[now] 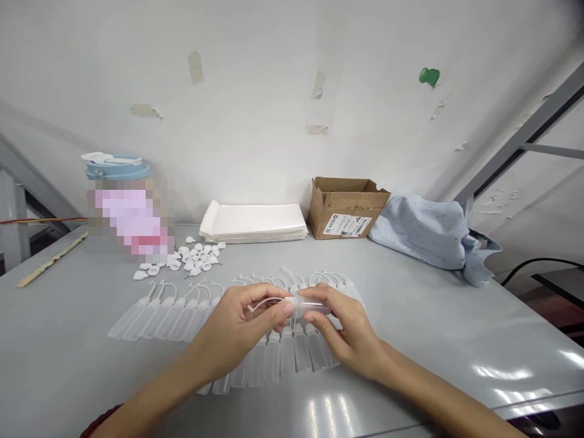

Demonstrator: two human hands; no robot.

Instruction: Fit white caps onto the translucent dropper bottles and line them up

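Observation:
Between my two hands, a translucent plastic bottle [314,305] lies on its side above the table. My left hand [237,331] pinches the white cap [290,300] at its left end, and a thin white curved tip runs from the cap into the palm. Fingers and thumb of my right hand [351,331] close round the bottle's body. Below and behind the hands lie rows of similar capped bottles [157,319] with curved tips; my hands hide part of them. Several loose white caps [196,255] are heaped to the left, farther back.
Against the wall stand a stack of white sheets or envelopes [255,222] and an open cardboard box [347,207]. Light blue cloth [420,231] is bundled at the right. A blue-lidded container [118,167], partly pixelated, and a wooden strip [52,258] are on the left.

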